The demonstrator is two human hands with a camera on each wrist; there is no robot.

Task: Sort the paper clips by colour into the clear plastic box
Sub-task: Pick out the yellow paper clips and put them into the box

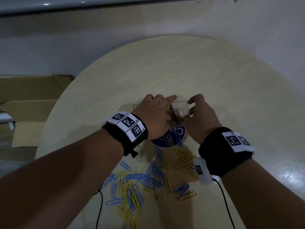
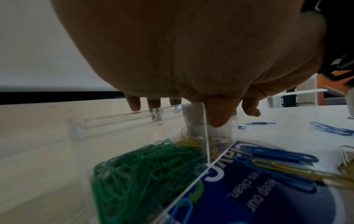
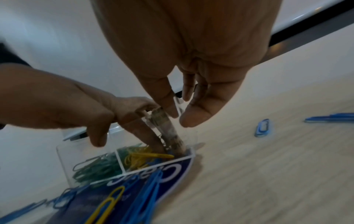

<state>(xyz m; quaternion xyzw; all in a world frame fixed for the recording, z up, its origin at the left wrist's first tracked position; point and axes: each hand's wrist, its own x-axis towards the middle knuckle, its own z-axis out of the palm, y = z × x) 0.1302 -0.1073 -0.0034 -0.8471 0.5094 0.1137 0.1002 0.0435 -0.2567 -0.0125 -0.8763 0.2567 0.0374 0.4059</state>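
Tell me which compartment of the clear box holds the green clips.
The end compartment farthest from the right hand; the one beside it, where the left hand reaches in, holds yellow clips.

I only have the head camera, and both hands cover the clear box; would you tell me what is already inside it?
Observer: The left wrist view shows green paper clips filling one compartment of the clear box.
Operator: Thank you. Is there a second colour in there?
Observer: Yes, yellow paper clips lie in the next compartment, beyond a clear divider.
Operator: And what is the left hand doing there?
Observer: In the right wrist view, the left hand has fingers reaching down into that yellow compartment; whether they hold a clip is too blurred to tell.
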